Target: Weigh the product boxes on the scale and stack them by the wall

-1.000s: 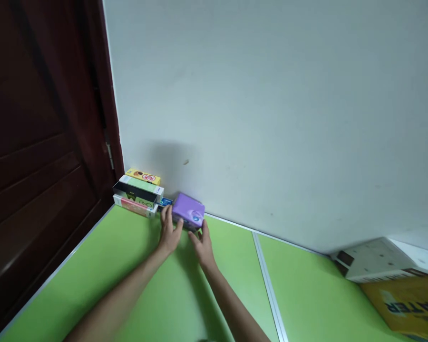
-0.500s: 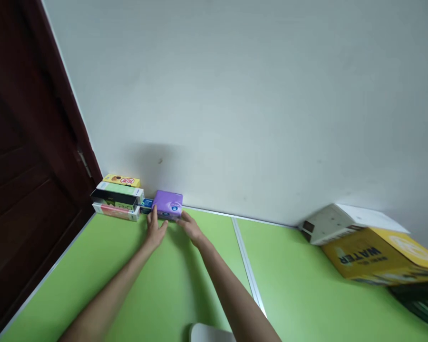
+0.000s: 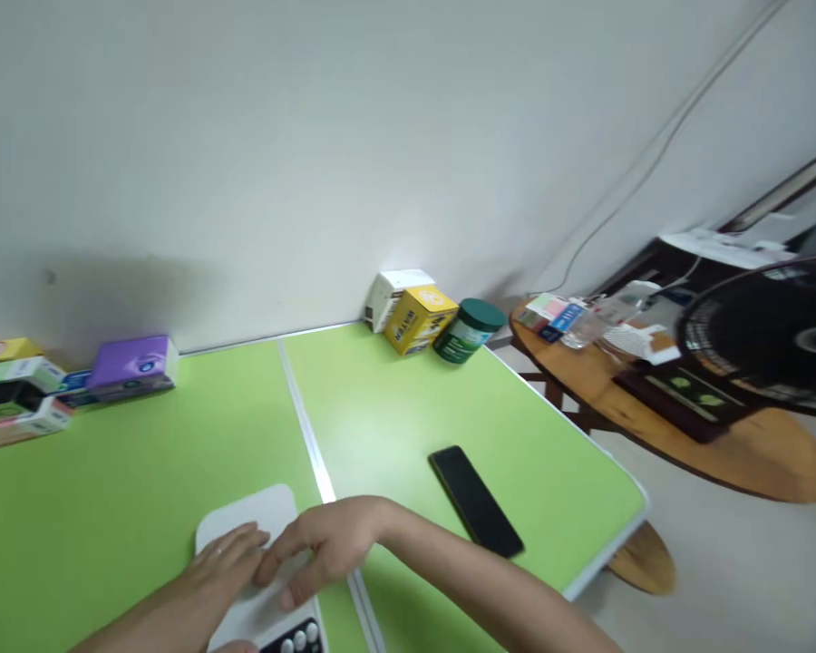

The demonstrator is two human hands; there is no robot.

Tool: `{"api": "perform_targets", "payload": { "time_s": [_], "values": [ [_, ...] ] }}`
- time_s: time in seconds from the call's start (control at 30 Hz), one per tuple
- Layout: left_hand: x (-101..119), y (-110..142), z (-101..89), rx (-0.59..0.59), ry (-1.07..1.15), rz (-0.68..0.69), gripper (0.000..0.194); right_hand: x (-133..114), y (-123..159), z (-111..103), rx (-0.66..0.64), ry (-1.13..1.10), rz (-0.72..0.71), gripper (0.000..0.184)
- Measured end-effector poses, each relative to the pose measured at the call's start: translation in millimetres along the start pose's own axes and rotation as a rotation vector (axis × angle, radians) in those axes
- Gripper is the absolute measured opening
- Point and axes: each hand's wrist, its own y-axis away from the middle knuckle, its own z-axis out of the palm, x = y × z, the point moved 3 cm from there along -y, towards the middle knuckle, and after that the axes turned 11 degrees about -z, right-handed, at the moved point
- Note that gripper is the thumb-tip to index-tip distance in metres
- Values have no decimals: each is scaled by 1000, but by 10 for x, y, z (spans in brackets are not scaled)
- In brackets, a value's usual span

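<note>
A pale wall [image 3: 245, 136] rises behind a green table [image 3: 142, 472], with a light strip [image 3: 303, 413] running across it; small boxes [image 3: 14, 394] and a purple pack [image 3: 132, 365] lie against the wall at the far left, while a yellow box [image 3: 414, 322] and a green tub [image 3: 466, 331] stand by the far edge; a dark phone [image 3: 476, 503] lies nearer, to the right of the strip. The white device [image 3: 255, 508] lies flat at the near side of the table, its buttons [image 3: 299, 639] partly cut off by the lower edge of the view; the left hand [image 3: 221, 567] lies over it, fingers nearly straight and close together, thumb apart, gripping nothing that shows; the right hand [image 3: 344, 540] arches in from the other side, fingers bent, a clear gap to the thumb; whether its fingertips touch the device or the left hand, I cannot tell. The step in hand looks like settling or adjusting the device; shifting it would call for thumbs and fingers on opposite edges, clear of the buttons.
</note>
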Motion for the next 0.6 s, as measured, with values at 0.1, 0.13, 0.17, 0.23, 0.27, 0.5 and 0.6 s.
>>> {"api": "perform_targets", "payload": {
  "time_s": [0.1, 0.13, 0.17, 0.23, 0.27, 0.5, 0.6],
  "values": [
    [488, -177, 162, -109, -61, 6, 70, 42, 544, -42, 139, -36, 18, 36],
    [677, -284, 183, -134, -72, -9, 68, 90, 727, -99, 217, -64, 16, 36],
    [873, -411, 201, -151, -70, -17, 68, 159, 913, -172, 294, -95, 18, 36],
    [1274, -721, 236, -128, 12, 2, 68, 365, 1292, -361, 481, -162, 43, 34],
    [1475, -900, 265, -94, 88, 38, 66, 499, 1486, -480, 605, -195, 61, 33],
    [2592, -2441, 638, 87, 441, 127, 70, 1433, 2603, -1602, 1531, -116, 74, 56],
    [2913, -3029, 646, 222, 474, 208, 80, 1648, 2675, -2065, 1617, -37, 31, 67]
  ]
}}
